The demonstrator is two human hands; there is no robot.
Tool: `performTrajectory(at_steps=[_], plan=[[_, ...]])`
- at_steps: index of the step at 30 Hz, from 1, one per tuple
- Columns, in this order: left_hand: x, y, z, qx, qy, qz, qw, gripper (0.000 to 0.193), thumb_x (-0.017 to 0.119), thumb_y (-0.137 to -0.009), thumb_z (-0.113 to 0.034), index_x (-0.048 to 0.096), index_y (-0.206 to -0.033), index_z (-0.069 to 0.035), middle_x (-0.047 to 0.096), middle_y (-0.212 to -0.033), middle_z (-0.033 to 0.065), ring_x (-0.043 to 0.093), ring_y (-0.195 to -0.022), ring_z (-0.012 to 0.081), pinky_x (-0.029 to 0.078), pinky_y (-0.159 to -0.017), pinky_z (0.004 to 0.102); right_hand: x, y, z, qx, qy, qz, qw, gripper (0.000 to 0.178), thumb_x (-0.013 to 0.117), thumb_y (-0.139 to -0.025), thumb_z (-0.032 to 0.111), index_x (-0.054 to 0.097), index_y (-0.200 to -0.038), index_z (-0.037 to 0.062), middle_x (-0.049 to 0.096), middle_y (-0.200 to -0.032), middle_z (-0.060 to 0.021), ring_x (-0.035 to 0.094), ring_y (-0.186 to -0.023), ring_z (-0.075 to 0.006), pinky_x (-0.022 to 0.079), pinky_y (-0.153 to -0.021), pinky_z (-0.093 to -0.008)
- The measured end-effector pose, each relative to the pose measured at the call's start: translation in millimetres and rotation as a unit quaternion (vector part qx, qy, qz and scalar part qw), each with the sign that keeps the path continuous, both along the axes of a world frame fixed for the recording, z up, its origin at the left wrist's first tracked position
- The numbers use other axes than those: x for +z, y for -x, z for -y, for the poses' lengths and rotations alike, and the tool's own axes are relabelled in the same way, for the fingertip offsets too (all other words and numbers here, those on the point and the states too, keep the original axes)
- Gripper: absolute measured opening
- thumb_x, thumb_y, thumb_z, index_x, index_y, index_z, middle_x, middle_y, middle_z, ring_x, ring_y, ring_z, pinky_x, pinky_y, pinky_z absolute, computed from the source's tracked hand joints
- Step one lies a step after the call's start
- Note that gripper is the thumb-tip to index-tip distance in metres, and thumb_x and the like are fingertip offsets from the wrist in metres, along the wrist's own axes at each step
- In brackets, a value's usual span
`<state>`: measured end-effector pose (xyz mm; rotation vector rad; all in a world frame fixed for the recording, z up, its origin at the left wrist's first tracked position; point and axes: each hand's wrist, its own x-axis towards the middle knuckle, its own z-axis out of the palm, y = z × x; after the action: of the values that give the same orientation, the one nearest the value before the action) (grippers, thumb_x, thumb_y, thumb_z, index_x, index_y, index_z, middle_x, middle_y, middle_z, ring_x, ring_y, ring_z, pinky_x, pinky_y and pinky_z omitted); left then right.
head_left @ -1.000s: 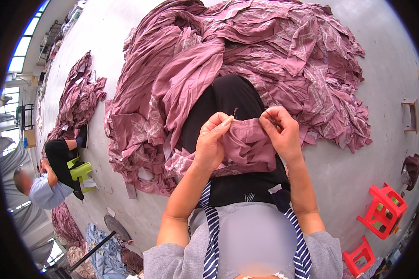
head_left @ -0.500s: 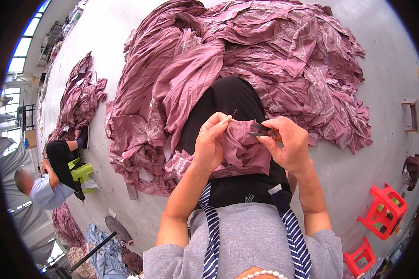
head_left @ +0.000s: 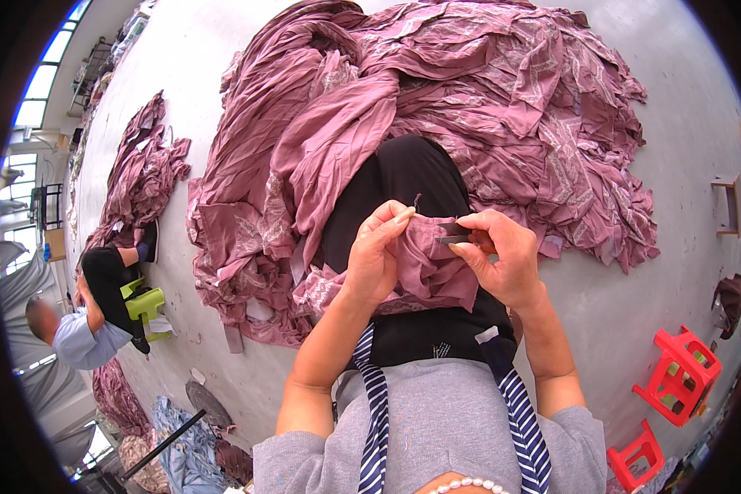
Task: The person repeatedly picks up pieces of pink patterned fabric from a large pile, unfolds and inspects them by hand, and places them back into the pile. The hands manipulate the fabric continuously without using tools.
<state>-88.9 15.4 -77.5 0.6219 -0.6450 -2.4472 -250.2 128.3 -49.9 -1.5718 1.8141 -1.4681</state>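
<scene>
A length of dusty-pink cloth [head_left: 432,276] with a pale pattern lies gathered across my lap. My left hand [head_left: 375,255] pinches its upper edge between thumb and fingers, and a few dark loose threads [head_left: 417,200] stick up beside the fingertips. In my right hand [head_left: 506,257] is a small pair of dark thread snips [head_left: 453,234]. Its two blades point left, slightly apart, over the cloth near that same edge. My palm and fingers hide the handle of the snips.
A large heap of the same pink cloth [head_left: 519,107] spreads over the floor ahead. At the left a person [head_left: 90,337] sits by a green stool [head_left: 146,305] and a smaller pink pile [head_left: 144,165]. Red stools [head_left: 675,375] stand at the right.
My right hand has shifted a little left with the snips, so the blades sit further over the cloth. My left hand has edged slightly right, still pinching the cloth.
</scene>
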Motion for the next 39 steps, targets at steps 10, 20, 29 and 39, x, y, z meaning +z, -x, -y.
performTrajectory(at_steps=[10, 20, 29, 39], plan=[[8, 3, -3, -0.018, 0.043, 0.019, 0.999, 0.008, 0.051, -0.093, -0.009, 0.052, -0.087, -0.004, 0.065, -0.093, 0.0102, 0.062, -0.083, 0.0120, 0.048, -0.078, 0.0243, 0, 1, 3, 0.001, 0.021, -0.053, 0.998, 0.025, 0.076, -0.075, 0.015, 0.060, -0.090, 0.0025, 0.062, -0.074, -0.0060, 0.058, -0.057, -0.0172, 0.047, -0.051, -0.0279], [7, 1, -1, 0.015, 0.056, 0.073, 0.996, 0.006, 0.054, -0.092, -0.009, 0.054, -0.087, -0.006, 0.061, -0.086, 0.0035, 0.056, -0.077, 0.0079, 0.044, -0.072, 0.0212, -6, 6, -4, -0.072, -0.006, 0.176, 0.982, 0.025, 0.074, -0.083, 0.014, 0.060, -0.100, 0.0009, 0.058, -0.079, 0.0023, 0.048, -0.064, -0.0023, 0.041, -0.058, -0.0168], [-8, -72, 43, 0.142, 0.593, 0.459, 0.646, 0.073, 0.086, -0.063, -0.020, 0.049, -0.123, -0.003, 0.039, -0.142, 0.0174, 0.047, -0.122, 0.0283, 0.037, -0.102, 0.0373, -29, 32, -15, -0.129, 0.008, 0.249, 0.960, 0.022, 0.070, -0.086, 0.010, 0.058, -0.102, -0.0001, 0.062, -0.088, -0.0005, 0.056, -0.078, -0.0037, 0.045, -0.071, -0.0172], [-67, -116, 45, 0.114, 0.646, 0.436, 0.616, 0.040, 0.064, -0.067, 0.002, 0.061, -0.106, -0.003, 0.045, -0.136, 0.0236, 0.042, -0.129, 0.0361, 0.030, -0.109, 0.0400, -39, 28, -16, -0.118, -0.037, 0.278, 0.953, 0.019, 0.069, -0.087, 0.009, 0.057, -0.099, -0.0005, 0.062, -0.084, 0.0001, 0.056, -0.078, -0.0032, 0.046, -0.070, -0.0172]])
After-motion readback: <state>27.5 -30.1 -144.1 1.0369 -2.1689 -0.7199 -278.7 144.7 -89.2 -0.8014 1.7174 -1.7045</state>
